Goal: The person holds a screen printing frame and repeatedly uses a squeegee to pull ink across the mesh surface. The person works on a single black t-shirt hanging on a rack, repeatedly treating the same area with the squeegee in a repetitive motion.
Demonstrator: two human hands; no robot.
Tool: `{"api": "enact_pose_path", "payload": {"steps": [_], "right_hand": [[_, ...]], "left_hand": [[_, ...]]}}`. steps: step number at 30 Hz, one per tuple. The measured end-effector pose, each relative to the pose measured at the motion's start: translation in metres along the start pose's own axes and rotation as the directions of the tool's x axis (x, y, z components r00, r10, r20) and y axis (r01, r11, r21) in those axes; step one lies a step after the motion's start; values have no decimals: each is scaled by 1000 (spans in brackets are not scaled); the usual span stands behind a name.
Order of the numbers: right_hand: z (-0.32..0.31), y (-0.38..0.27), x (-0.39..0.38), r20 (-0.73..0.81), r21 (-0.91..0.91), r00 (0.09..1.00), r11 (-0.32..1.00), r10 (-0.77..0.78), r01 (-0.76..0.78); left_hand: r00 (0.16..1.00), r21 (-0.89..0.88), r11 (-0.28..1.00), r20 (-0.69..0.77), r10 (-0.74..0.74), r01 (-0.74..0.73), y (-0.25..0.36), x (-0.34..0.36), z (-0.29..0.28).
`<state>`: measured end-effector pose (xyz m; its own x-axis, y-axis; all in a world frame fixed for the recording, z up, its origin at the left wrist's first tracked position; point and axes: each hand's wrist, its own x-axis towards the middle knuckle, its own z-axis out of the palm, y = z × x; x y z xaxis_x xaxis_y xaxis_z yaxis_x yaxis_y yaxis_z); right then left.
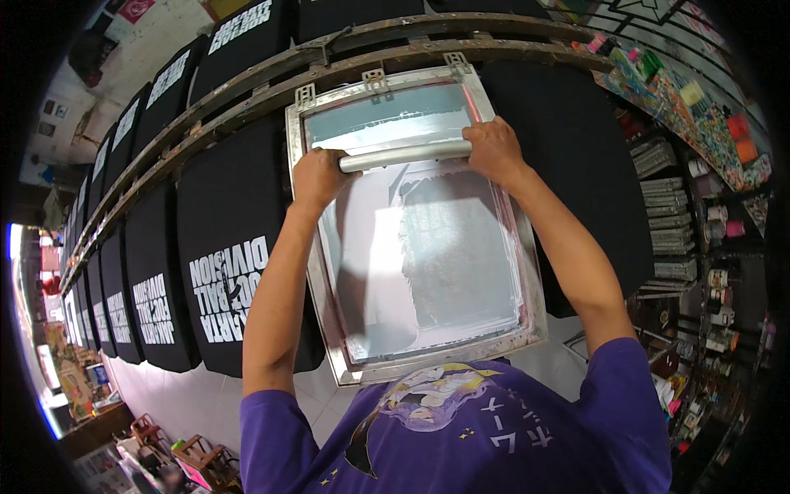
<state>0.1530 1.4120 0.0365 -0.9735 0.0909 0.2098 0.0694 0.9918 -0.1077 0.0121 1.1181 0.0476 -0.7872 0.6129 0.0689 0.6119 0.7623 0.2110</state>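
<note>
I watch remotely, left hand [319,179] and right hand [496,152], fingers [331,155] wrapped around a silver squeegee [411,155], white ink [411,129] inside the metal screen frame [420,79], black shirts [226,198] alongside

shirt [461,453]: purple | sleeves [276,436]: short, plain purple | print [436,395]: rounded, lavender, white and yellow, dark tail lower left | lettering [527,428]: white, beside print | stars [329,477]: small, yellow | left hand [321,177], right hand [496,150]: bare
</note>
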Motion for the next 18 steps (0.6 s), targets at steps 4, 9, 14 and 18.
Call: {"api": "enact_pose_path", "payload": {"steps": [4,9,14,18], "right_hand": [[0,-21,-47,74,-2,990,993,116,-116],[-30,-67,-140,158,-11,957,969,244,-245],[-53,-122,-220,235,-100,835,867,498,-489],[-44,-178,-242,243,-36,837,867,490,-497]], "left_hand": [[986,-7,986,0,168,-168,-9,12,10],[863,-98,861,34,504,-499,12,22,24],[709,-123,712,73,701,-692,65,10,39],[606,-103,608,55,794,-787,66,-2,38]]}}
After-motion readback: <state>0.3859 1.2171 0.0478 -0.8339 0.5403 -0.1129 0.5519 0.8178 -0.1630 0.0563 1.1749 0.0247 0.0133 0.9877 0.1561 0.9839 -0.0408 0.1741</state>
